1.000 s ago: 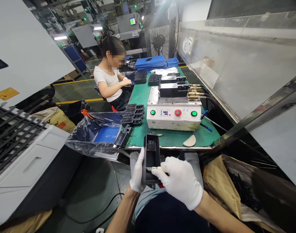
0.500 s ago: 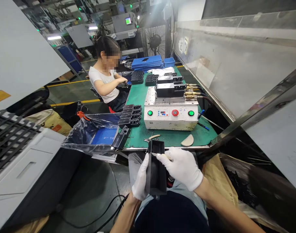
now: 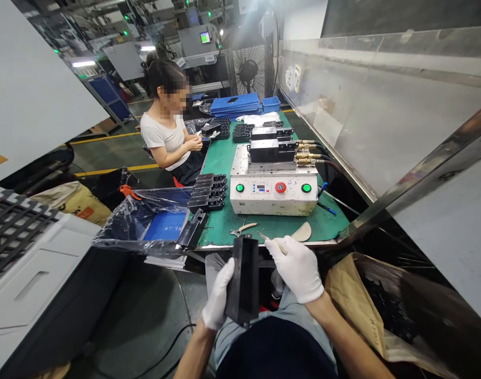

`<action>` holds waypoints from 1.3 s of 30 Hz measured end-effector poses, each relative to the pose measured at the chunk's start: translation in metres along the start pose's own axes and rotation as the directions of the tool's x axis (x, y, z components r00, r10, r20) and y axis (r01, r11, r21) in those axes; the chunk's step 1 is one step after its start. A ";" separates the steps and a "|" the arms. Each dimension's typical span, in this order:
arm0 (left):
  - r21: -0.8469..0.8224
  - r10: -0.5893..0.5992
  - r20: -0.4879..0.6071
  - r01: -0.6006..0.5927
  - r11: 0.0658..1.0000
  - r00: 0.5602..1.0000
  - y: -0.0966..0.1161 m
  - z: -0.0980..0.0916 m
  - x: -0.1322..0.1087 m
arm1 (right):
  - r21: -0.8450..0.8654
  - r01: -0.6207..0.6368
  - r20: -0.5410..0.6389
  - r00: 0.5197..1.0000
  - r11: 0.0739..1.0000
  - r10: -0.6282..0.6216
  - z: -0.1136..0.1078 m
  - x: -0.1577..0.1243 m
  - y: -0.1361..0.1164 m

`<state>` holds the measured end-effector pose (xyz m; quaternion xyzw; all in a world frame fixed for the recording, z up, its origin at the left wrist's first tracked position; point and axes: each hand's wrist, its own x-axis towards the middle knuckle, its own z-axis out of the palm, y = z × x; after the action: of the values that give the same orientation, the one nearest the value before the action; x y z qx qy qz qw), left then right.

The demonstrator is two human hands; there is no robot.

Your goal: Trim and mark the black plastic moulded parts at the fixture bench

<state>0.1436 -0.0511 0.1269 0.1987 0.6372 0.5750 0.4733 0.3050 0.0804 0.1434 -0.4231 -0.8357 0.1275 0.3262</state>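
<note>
My left hand (image 3: 220, 295), in a white glove, grips a long black plastic housing (image 3: 240, 284) by its left side, above my lap. The housing is a hollow box, tilted so that its inside faces right. Close to its upper right corner, my gloved right hand (image 3: 298, 266) is closed around a small knife (image 3: 263, 237) with a thin metal tip. Most of the knife's handle is hidden in my fingers. The tip points left and is apart from the housing. On the green table beyond lie nippers (image 3: 246, 228) with cream handles and a beige half-round piece (image 3: 302, 232).
A white machine (image 3: 274, 197) with lit green buttons carries a black housing and hoses. Several black housings (image 3: 207, 192) are lined up left of it, beside a plastic-lined bin (image 3: 146, 223). A co-worker (image 3: 165, 126) sits at the left. At right is an open brown sack (image 3: 354, 295).
The knife in my right hand has come out of the housing and now sits to its right. My left hand has turned the housing, so its inside faces more to the right.
</note>
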 end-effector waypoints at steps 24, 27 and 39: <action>0.683 0.389 -0.506 0.082 0.726 0.770 0.038 -0.129 0.131 | 0.462 -0.210 0.245 0.964 0.861 0.103 0.031 -0.032 -0.020; 0.497 0.412 -0.637 -0.061 0.865 0.652 0.037 -0.117 0.094 | 0.502 -0.108 0.215 0.977 0.858 -0.003 0.032 -0.023 -0.060; -0.210 0.130 -0.839 -0.534 0.819 0.529 0.081 -0.015 0.018 | 0.431 0.095 0.169 0.968 0.897 -0.184 0.019 -0.025 -0.107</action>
<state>0.0993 -0.0238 0.1934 -0.0697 0.5777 0.8118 0.0491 0.2360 -0.0035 0.1704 -0.2664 -0.8460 0.3232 0.3299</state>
